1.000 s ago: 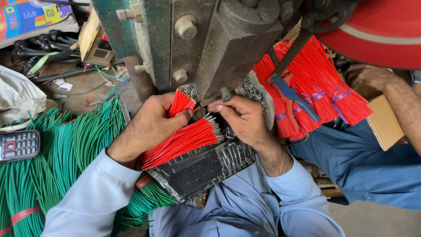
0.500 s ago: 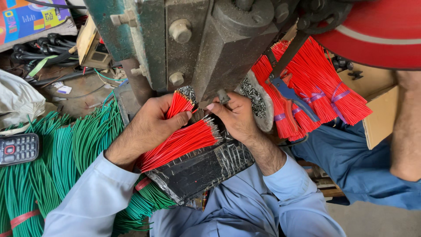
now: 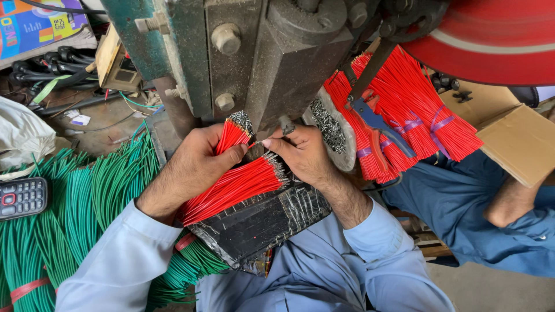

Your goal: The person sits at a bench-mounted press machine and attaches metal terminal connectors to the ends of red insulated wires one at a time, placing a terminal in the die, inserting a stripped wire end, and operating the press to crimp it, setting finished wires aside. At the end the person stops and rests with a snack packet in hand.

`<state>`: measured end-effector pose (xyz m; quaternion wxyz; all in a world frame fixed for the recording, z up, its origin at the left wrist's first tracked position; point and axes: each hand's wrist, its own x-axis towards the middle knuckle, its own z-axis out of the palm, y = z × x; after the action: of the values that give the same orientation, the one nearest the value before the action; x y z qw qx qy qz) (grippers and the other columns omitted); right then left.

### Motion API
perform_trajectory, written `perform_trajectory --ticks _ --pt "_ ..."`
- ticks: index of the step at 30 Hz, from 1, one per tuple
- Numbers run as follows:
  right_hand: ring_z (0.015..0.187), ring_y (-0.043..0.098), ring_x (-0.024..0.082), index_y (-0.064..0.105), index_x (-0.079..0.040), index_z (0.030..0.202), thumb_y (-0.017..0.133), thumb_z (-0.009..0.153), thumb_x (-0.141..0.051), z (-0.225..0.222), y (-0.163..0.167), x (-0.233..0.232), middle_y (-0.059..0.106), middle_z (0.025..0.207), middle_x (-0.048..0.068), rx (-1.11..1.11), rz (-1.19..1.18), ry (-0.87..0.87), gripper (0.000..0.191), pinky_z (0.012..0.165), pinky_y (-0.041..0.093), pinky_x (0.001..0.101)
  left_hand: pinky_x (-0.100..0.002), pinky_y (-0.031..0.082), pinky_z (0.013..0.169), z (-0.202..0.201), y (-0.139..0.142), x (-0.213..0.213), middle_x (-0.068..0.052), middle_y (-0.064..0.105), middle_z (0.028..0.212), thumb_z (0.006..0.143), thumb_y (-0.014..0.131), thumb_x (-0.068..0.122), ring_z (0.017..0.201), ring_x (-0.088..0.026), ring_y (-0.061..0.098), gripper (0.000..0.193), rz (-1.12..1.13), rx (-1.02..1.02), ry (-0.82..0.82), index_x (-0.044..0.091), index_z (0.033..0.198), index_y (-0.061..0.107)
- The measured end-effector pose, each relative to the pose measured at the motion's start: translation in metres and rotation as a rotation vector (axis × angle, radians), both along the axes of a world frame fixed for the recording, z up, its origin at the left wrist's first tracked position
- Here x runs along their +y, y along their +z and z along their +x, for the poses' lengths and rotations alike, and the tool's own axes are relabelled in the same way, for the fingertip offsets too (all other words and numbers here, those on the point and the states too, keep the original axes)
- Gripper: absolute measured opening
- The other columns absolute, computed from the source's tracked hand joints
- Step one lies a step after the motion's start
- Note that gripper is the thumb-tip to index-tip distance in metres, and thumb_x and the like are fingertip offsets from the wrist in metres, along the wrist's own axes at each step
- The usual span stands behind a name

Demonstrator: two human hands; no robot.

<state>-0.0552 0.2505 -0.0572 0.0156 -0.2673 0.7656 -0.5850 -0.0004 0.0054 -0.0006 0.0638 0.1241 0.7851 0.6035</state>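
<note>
My left hand (image 3: 193, 167) grips a small bundle of red wires (image 3: 232, 136), their stripped ends pointing up toward the green metal press (image 3: 243, 58). My right hand (image 3: 300, 153) pinches a single red wire between thumb and forefinger, its tip held just under the press head. A larger loose bundle of red wires (image 3: 234, 188) lies between both hands on a black tape-wrapped pad (image 3: 260, 222) on my lap.
Green wire bundles (image 3: 69, 214) are heaped at the left beside a small keypad phone (image 3: 22, 197). More red wire bundles (image 3: 404, 121) with blue-handled pliers (image 3: 376, 122) lie at the right, near a cardboard box (image 3: 520, 144) and another person's blue-clad leg (image 3: 462, 208).
The other person's arm at the right has dropped lower. My right hand shifted slightly toward the press; my left hand stays on its bundle.
</note>
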Motion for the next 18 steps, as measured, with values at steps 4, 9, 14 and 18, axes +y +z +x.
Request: perform_trajectory --ticks 4,9,14,18 --pt "0.075 0.067 0.007 0.076 -0.001 0.096 0.075 0.097 -0.010 -0.002 -0.001 0.003 0.073 0.079 0.002 -0.003 0.108 -0.047 0.009 0.066 0.055 0.0245 -0.028 0.056 0.070 0.000 -0.003 0.000 -0.001 0.072 0.081 0.096 0.067 0.016 0.077 -0.005 0.062 0.019 -0.003 0.024 0.003 0.001 0.107 0.070" --pt "0.084 0.067 0.008 0.073 -0.001 0.101 0.074 0.099 -0.008 0.007 0.008 0.002 0.073 0.088 0.004 0.014 0.075 -0.004 0.008 0.074 0.057 0.0250 -0.028 0.056 0.071 0.002 -0.002 0.000 -0.001 0.072 0.082 0.097 0.067 0.016 0.078 -0.005 0.061 0.019 0.017 0.027 -0.013 0.001 0.106 0.069" --pt "0.098 0.073 0.013 0.073 -0.002 0.109 0.071 0.096 -0.009 0.027 0.037 0.011 0.076 0.104 0.006 0.002 0.007 0.105 0.015 0.087 0.060 0.0297 -0.028 0.056 0.069 0.006 0.004 -0.001 0.000 0.071 0.081 0.092 0.072 0.016 0.077 -0.005 0.061 0.020 0.047 0.001 -0.037 0.000 0.103 0.069" --pt "0.098 0.073 0.021 0.074 -0.002 0.102 0.073 0.092 -0.009 0.041 0.058 0.031 0.074 0.103 0.009 0.328 0.408 0.069 0.013 0.086 0.058 0.0331 -0.028 0.056 0.068 0.007 0.002 -0.001 0.000 0.071 0.079 0.092 0.073 0.016 0.074 -0.005 0.062 0.019 0.041 0.001 -0.024 0.000 0.102 0.069"
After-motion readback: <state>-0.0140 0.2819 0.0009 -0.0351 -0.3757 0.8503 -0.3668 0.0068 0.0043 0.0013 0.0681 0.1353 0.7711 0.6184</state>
